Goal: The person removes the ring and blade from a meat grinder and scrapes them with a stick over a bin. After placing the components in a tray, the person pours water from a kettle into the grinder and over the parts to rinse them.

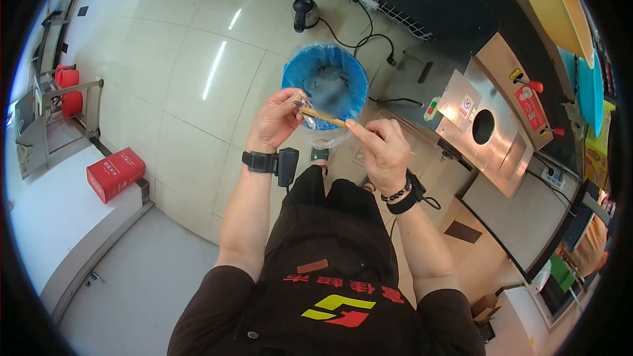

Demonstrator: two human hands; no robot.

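My left hand (280,118) pinches a small shiny metallic item (304,107), too small to name, over the near left rim of a bin (359,79) lined with a blue bag. A thin yellow stick (324,117) runs from that item to my right hand (381,148), whose thumb and forefinger close on its other end. Inside the bin, the contents look grey and blurred. Black devices are strapped on both wrists, and a beaded bracelet circles the right one.
Behind the bin stands a kettle (304,13) with a black cord on the tiled floor. A metal counter unit (488,125) with a round hole is at right. A red tin (116,175) sits on the white counter (59,224) at left.
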